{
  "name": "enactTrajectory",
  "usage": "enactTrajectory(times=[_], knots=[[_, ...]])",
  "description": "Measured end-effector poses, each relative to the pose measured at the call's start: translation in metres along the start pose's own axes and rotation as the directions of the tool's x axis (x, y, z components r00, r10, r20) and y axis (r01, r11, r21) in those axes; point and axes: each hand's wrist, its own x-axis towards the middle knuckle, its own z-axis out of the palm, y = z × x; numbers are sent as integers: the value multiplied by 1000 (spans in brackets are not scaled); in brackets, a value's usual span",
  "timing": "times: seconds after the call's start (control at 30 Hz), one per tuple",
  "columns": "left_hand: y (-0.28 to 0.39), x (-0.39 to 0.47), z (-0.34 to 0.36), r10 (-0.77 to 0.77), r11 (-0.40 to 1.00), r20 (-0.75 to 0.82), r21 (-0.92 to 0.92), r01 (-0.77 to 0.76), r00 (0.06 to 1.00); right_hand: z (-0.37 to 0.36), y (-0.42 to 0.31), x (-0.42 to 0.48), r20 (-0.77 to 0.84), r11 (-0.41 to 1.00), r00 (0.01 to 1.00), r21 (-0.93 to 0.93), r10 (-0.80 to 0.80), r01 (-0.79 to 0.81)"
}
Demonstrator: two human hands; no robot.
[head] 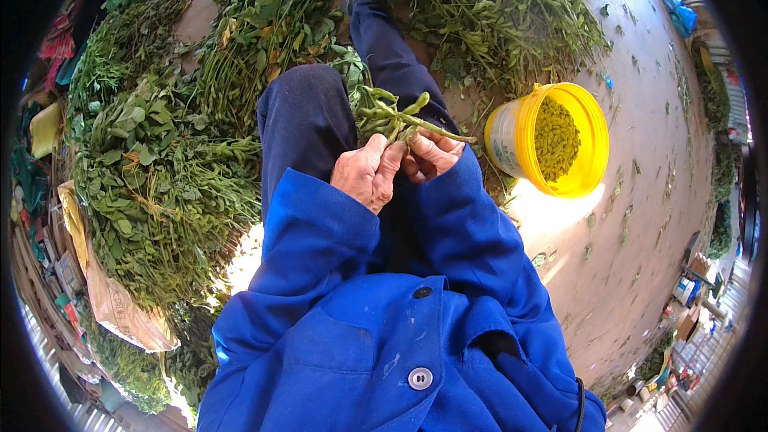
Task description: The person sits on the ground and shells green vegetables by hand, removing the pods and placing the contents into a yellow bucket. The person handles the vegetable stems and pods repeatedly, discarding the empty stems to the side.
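Note:
A green bean stalk (441,127) with several plump fuzzy pods, soybean by its look, lies across the fingers of both hands, above my lap. My right hand (433,155) holds the stalk near its bare cut end, thumb towards the pods. My left hand (367,173) pinches at a pod close to the right thumb; the fingertips nearly meet, and what lies between them is partly hidden. To the right, a yellow plastic bucket (591,132) tilts towards me on the floor. Small green beans or pods (555,141) fill its lower part.
Heaps of cut bean plants lie at the left (162,192), ahead (270,30) and ahead right (498,18). A woven sack (123,309) rests by the left heap. Leaf scraps dot the concrete floor (636,192). Assorted clutter (690,336) lines the right edge.

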Motion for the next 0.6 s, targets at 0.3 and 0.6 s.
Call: enactTrajectory(times=[0.3, 0.6], knots=[[-7, -1, 3, 300, 741, 84, 607, -287, 950, -8, -3, 0, 41, 750, 960, -615, -276, 242], [-21, 0, 10, 332, 646, 156, 681, -345, 930, -17, -5, 6, 142, 550, 934, -775, -329, 312]])
